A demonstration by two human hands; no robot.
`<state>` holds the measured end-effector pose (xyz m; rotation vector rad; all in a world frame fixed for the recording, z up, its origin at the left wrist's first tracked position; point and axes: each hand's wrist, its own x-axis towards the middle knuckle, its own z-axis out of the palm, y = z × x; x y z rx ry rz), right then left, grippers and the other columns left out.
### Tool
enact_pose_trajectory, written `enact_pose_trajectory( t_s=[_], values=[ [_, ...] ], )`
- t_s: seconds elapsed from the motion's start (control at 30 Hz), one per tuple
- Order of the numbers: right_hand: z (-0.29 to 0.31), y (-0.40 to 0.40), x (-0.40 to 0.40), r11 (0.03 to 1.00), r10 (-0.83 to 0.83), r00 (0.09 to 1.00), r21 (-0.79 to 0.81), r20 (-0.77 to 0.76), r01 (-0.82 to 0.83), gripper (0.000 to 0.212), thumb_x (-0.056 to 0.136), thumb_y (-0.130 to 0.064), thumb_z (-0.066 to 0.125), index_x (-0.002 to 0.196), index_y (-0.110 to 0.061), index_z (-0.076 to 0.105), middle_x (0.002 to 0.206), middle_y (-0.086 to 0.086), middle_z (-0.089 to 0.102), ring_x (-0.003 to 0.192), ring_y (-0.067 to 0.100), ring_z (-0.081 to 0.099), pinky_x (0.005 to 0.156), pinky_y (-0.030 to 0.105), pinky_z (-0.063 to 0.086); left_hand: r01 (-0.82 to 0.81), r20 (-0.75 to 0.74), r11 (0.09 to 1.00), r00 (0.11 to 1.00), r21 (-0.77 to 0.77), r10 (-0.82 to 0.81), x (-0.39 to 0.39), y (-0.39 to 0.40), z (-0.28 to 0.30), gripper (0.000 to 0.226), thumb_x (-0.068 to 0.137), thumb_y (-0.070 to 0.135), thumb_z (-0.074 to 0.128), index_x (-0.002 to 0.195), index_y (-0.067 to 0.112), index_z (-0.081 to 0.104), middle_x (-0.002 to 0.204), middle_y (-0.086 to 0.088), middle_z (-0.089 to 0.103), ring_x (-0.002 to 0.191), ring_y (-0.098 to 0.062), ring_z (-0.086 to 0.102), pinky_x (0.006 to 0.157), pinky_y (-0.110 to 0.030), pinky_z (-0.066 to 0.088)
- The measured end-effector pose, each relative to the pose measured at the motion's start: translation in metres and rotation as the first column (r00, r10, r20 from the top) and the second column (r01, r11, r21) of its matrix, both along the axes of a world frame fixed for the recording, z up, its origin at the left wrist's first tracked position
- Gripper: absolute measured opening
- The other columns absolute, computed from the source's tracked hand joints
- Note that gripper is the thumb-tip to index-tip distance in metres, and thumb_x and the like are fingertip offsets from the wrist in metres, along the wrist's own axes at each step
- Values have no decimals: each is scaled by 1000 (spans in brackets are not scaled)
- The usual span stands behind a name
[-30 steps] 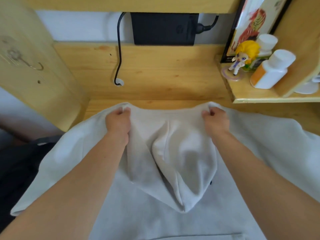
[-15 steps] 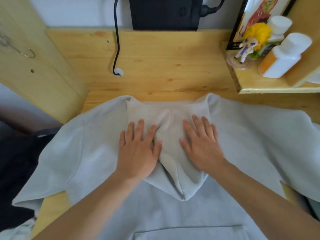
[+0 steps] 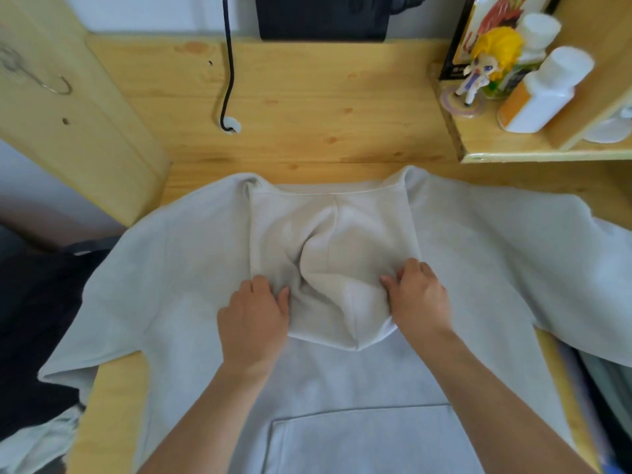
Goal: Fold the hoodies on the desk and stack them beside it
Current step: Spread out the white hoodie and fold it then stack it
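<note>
A light grey hoodie (image 3: 478,268) lies front-up on the wooden desk (image 3: 307,107), sleeves spread to both sides and the kangaroo pocket (image 3: 359,436) nearest me. Its hood (image 3: 328,234) is folded down over the chest, bunched in the middle. My left hand (image 3: 253,313) grips the hood's lower left side with curled fingers. My right hand (image 3: 417,295) grips the lower right side the same way. The left sleeve hangs off the desk's left edge.
A shelf (image 3: 513,152) at the right carries a yellow-haired figurine (image 3: 485,66), white bottles (image 3: 543,94) and a box. A black cable (image 3: 228,63) and a black device (image 3: 321,15) sit at the back. Dark clothing (image 3: 37,319) lies to the left, more fabric at the right edge.
My hands left the collar corners, pressed flat on the hood, then slid toward me. Now their fingers curl into the hood's lower sides, and the hood has bunched.
</note>
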<state>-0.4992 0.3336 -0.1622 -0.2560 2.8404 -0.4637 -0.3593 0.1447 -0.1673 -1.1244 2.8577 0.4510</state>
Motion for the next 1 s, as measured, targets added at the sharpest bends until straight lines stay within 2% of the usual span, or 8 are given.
enact_pose_trajectory(
  t_s=[0.17, 0.3, 0.4, 0.53, 0.7, 0.8, 0.9, 1.0],
  values=[
    [2, 7, -5, 902, -229, 973, -369, 29, 223, 19, 95, -19, 62, 82, -11, 52, 81, 7, 58, 73, 31, 54, 67, 38, 43, -165, -346, 896, 881, 413, 322, -1, -11, -9, 29, 95, 22, 65, 74, 20, 44, 72, -3, 53, 73, -31, 54, 67, -43, 46],
    [13, 31, -2, 265, -316, 770, -727, 555, 633, 21, 101, -12, 58, 80, -12, 55, 82, 6, 59, 77, 22, 58, 70, 40, 54, -150, -483, 793, 721, 590, 496, 15, -12, -1, 24, 96, 12, 67, 79, 8, 50, 67, -8, 51, 61, -19, 44, 60, -26, 36],
    [17, 38, -2, 47, -130, 660, -660, 740, 750, 19, 104, -13, 51, 86, -12, 57, 89, 7, 63, 82, 22, 63, 73, 41, 60, -203, -456, 726, 660, 657, 597, 18, -13, -6, 25, 97, 19, 68, 79, 11, 51, 70, -9, 53, 65, -21, 47, 62, -29, 36],
    [20, 32, -8, 427, -304, 768, -640, 564, 639, 8, 98, -20, 64, 94, -17, 58, 104, 11, 61, 92, 28, 67, 71, 39, 58, -281, -405, 760, 711, 586, 575, 12, -10, 5, 19, 93, 29, 70, 96, 19, 55, 97, -1, 55, 92, -26, 55, 83, -38, 45],
    [41, 32, -2, 837, 5, 969, -531, 245, 130, 49, 82, -21, 82, 121, -41, 59, 119, -9, 43, 102, 8, 55, 76, 22, 55, 226, -451, 954, 885, 196, -117, -8, 10, 36, 59, 89, 56, 57, 139, 26, 55, 129, 5, 57, 122, -21, 44, 104, -36, 33],
    [42, 34, -1, 873, 189, 942, -486, 278, -32, 49, 78, -25, 86, 108, -55, 62, 130, -13, 34, 122, 17, 49, 99, 46, 53, 311, -216, 886, 944, 344, -248, -25, 17, 33, 82, 85, 59, 65, 156, 35, 32, 136, 11, 55, 130, -18, 41, 112, -40, 28],
    [45, 37, -3, 920, 312, 929, -307, 199, -243, 51, 75, -38, 86, 115, -52, 59, 149, -16, 22, 142, 18, 21, 113, 38, 37, 261, -243, 810, 958, 525, -151, -35, 15, 36, 48, 86, 33, 76, 132, 32, 61, 116, 10, 67, 117, -17, 58, 107, -43, 40],
    [41, 33, -2, 851, 523, 852, -53, -13, -523, 43, 70, -37, 87, 109, -29, 69, 159, 1, 26, 148, 28, 13, 116, 45, 30, 478, -427, 854, 830, 208, -360, -30, 15, 48, 15, 83, 16, 71, 92, 27, 66, 82, 14, 53, 83, -16, 52, 86, -46, 44]
  ],
)
